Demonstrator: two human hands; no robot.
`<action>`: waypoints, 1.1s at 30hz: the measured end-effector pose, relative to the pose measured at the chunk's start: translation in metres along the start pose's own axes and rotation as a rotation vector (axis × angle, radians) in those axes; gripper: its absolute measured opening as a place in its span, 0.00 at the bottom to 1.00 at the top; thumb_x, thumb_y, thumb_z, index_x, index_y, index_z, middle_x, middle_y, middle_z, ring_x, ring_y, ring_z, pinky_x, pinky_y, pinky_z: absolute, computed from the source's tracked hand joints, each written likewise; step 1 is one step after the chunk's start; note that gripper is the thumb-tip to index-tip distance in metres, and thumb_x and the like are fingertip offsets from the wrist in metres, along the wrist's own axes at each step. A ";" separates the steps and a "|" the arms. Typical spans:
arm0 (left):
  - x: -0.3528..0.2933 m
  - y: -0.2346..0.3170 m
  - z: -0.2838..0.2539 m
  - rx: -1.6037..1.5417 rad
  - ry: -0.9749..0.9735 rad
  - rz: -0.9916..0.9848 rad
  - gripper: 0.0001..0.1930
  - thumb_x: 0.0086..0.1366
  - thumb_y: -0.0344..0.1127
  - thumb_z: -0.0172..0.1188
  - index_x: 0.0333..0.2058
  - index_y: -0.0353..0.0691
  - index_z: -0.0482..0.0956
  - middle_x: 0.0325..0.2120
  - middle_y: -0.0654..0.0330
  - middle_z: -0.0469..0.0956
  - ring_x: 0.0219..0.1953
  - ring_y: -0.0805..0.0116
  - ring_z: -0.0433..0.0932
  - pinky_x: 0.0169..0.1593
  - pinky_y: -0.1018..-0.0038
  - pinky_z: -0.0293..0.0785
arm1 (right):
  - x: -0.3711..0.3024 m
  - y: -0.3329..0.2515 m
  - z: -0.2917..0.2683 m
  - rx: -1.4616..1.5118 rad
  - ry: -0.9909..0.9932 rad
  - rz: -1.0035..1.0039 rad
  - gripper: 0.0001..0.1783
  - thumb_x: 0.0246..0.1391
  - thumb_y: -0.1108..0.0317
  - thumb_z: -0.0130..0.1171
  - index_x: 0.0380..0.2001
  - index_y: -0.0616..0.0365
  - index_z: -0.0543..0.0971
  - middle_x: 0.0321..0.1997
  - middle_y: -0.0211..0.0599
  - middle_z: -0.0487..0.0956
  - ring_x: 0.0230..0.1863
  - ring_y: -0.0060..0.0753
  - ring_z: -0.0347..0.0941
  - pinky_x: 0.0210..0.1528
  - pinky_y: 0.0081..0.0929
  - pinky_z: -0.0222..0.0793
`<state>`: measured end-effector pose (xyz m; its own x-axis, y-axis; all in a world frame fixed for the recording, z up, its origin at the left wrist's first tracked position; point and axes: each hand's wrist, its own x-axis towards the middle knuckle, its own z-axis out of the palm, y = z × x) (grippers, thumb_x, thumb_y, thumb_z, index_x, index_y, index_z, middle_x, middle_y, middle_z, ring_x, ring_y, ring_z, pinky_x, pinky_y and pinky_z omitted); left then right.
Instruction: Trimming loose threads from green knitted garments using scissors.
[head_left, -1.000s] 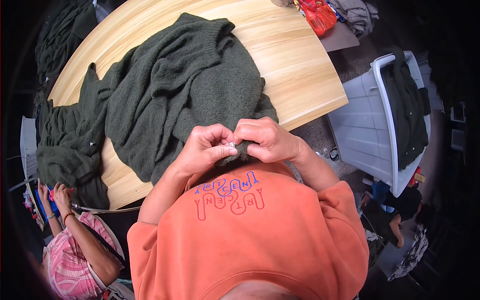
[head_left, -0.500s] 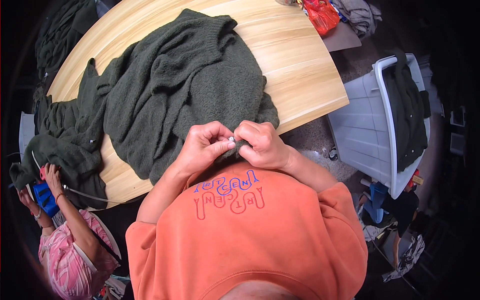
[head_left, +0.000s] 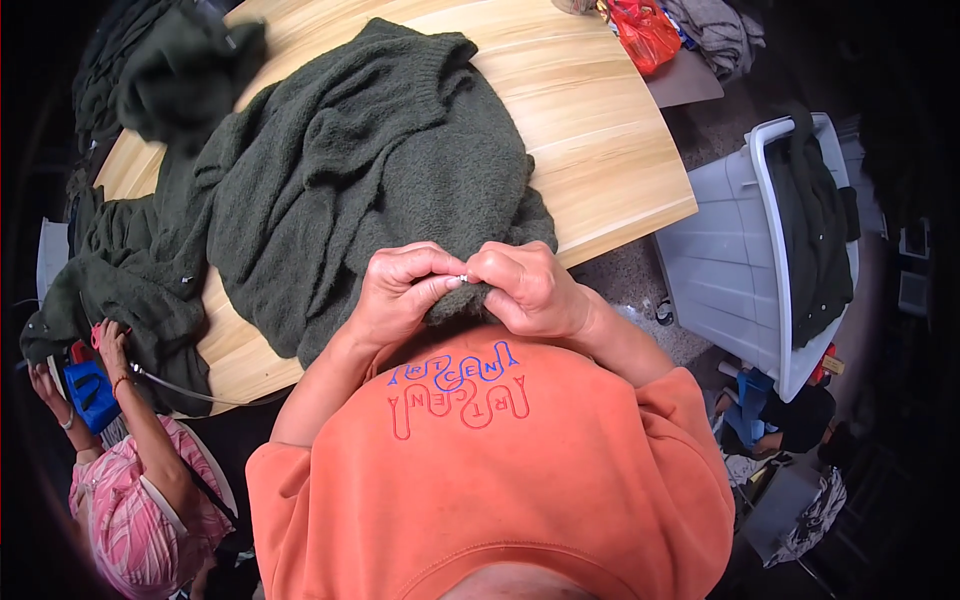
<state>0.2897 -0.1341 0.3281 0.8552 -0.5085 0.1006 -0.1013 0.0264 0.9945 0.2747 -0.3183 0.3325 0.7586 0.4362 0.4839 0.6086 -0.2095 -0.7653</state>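
Observation:
A large dark green knit garment point(head_left: 370, 170) lies in folds over the wooden table, its near edge reaching my body. My left hand point(head_left: 395, 292) is closed in a pinch at that edge, thumb and forefinger on a small whitish, shiny piece point(head_left: 463, 279) that looks like a button. Right beside it, my right hand point(head_left: 528, 288) grips the knit cloth with curled fingers, its fingertips meeting those of the left. The fingers cover most of the small piece, so its exact shape cannot be made out.
The table point(head_left: 620, 160) has a curved rim. More dark green knitwear point(head_left: 135, 250) lies at left, where a co-worker point(head_left: 150, 490) holds a red-handled tool point(head_left: 97, 335). A blurred dark garment point(head_left: 190, 75) hangs over the far left. A grey bin point(head_left: 720, 235) with knitwear stands right.
A dark green garment has come up, blurred, over the table's far left. My fingertips have drawn closer around the small whitish piece. The co-worker's hand has shifted slightly.

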 end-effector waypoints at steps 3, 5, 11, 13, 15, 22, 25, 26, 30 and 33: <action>0.000 0.001 0.000 0.044 -0.026 0.002 0.05 0.51 0.20 0.57 0.27 0.34 0.79 0.23 0.58 0.77 0.27 0.74 0.75 0.32 0.80 0.70 | 0.000 0.001 -0.003 0.001 -0.070 -0.006 0.16 0.26 0.86 0.48 0.26 0.63 0.69 0.21 0.41 0.70 0.20 0.42 0.69 0.19 0.30 0.65; -0.002 0.000 0.003 0.088 -0.012 -0.005 0.04 0.51 0.20 0.57 0.27 0.33 0.79 0.22 0.59 0.77 0.26 0.74 0.75 0.32 0.80 0.70 | -0.001 0.004 -0.002 -0.022 -0.084 -0.008 0.14 0.26 0.86 0.48 0.25 0.64 0.68 0.20 0.41 0.69 0.19 0.43 0.69 0.19 0.30 0.64; -0.009 -0.014 0.009 -0.034 0.023 -0.123 0.02 0.53 0.23 0.57 0.26 0.33 0.78 0.22 0.60 0.77 0.25 0.76 0.73 0.32 0.81 0.69 | -0.010 0.009 0.005 -0.002 -0.035 -0.047 0.10 0.28 0.82 0.50 0.21 0.62 0.66 0.17 0.38 0.65 0.17 0.42 0.66 0.18 0.33 0.63; -0.010 -0.015 0.010 -0.093 0.035 -0.157 0.02 0.53 0.23 0.57 0.26 0.33 0.78 0.22 0.61 0.77 0.25 0.77 0.73 0.32 0.81 0.69 | -0.014 0.012 0.008 -0.079 -0.041 -0.095 0.09 0.29 0.81 0.50 0.21 0.62 0.65 0.16 0.37 0.64 0.16 0.39 0.65 0.17 0.32 0.62; -0.010 -0.017 0.011 -0.152 0.045 -0.188 0.02 0.53 0.23 0.56 0.26 0.32 0.78 0.22 0.62 0.77 0.26 0.78 0.72 0.32 0.81 0.69 | -0.016 0.014 0.012 -0.160 -0.046 -0.144 0.08 0.30 0.79 0.51 0.20 0.61 0.65 0.16 0.36 0.63 0.15 0.37 0.64 0.16 0.31 0.61; -0.016 -0.025 0.026 -0.461 0.301 -0.210 0.05 0.54 0.19 0.52 0.29 0.31 0.76 0.29 0.58 0.75 0.33 0.74 0.72 0.41 0.79 0.66 | -0.011 0.026 0.023 -0.493 0.192 -0.406 0.08 0.33 0.75 0.52 0.21 0.60 0.65 0.19 0.35 0.65 0.16 0.30 0.63 0.17 0.25 0.60; -0.018 -0.030 0.021 -0.485 0.285 -0.119 0.05 0.54 0.20 0.53 0.30 0.30 0.76 0.33 0.57 0.74 0.35 0.74 0.71 0.42 0.79 0.67 | -0.012 0.030 0.021 -0.481 0.223 -0.423 0.08 0.33 0.75 0.53 0.22 0.61 0.66 0.24 0.39 0.68 0.18 0.32 0.64 0.19 0.26 0.63; -0.016 -0.030 0.019 -0.494 0.234 -0.125 0.06 0.54 0.20 0.53 0.32 0.30 0.75 0.34 0.57 0.74 0.36 0.74 0.71 0.42 0.79 0.67 | -0.013 0.031 0.020 -0.459 0.252 -0.418 0.09 0.32 0.74 0.53 0.22 0.62 0.67 0.27 0.41 0.69 0.20 0.32 0.65 0.21 0.26 0.64; -0.006 -0.026 0.011 -0.220 0.031 -0.195 0.18 0.49 0.28 0.62 0.40 0.30 0.72 0.34 0.61 0.73 0.34 0.75 0.71 0.39 0.81 0.68 | -0.015 0.017 0.020 -0.386 0.226 -0.387 0.08 0.32 0.74 0.54 0.20 0.62 0.67 0.30 0.42 0.70 0.21 0.34 0.66 0.23 0.27 0.66; -0.008 -0.037 0.007 0.142 -0.197 -0.297 0.13 0.48 0.25 0.59 0.35 0.33 0.74 0.26 0.65 0.74 0.31 0.80 0.70 0.36 0.81 0.68 | -0.013 0.019 0.014 -0.163 0.073 -0.109 0.15 0.29 0.79 0.57 0.28 0.64 0.70 0.39 0.48 0.71 0.37 0.46 0.72 0.36 0.32 0.70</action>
<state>0.2837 -0.1369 0.2906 0.7453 -0.6319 -0.2126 0.0553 -0.2592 0.9642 0.2735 -0.3156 0.3053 0.6977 0.4005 0.5939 0.7129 -0.3061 -0.6310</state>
